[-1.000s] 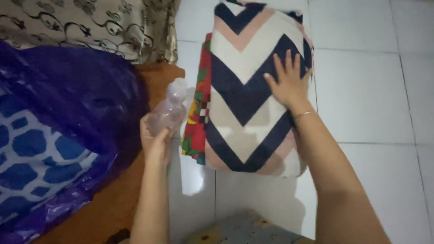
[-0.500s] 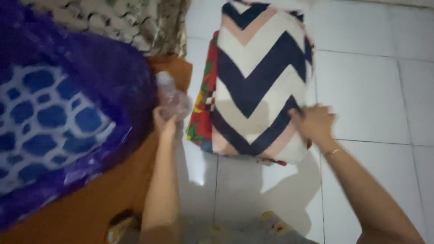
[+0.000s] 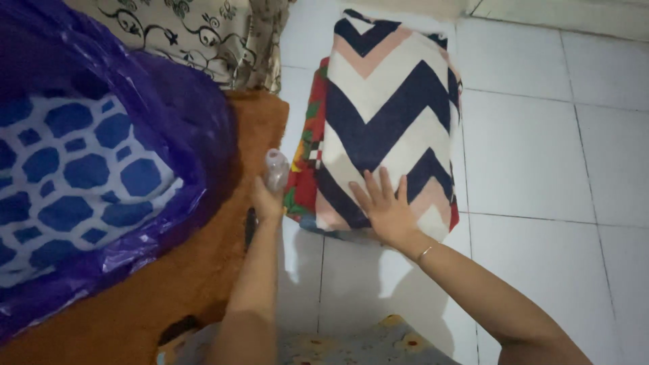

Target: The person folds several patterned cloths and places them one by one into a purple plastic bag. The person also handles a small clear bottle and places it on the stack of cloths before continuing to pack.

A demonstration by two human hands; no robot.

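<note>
A folded cloth with navy, white and pink zigzags (image 3: 389,115) lies on the white tiled floor, on top of a red flowered cloth (image 3: 305,162). My right hand (image 3: 384,208) rests flat on the near end of the zigzag cloth, fingers spread. My left hand (image 3: 267,201) grips a small clear plastic bottle (image 3: 276,169), held upright just left of the stack, over the edge of a brown mat.
A purple plastic bag (image 3: 172,115) holding a blue and white patterned cloth (image 3: 74,176) fills the left. It sits on a brown mat (image 3: 196,284). A cream fabric with dark scrolls (image 3: 203,34) lies beyond. White floor tiles (image 3: 541,149) extend to the right.
My right hand slid from the far right part of the zigzag cloth down to its near end and now lies flat. The bottle in my left hand shifted slightly right.
</note>
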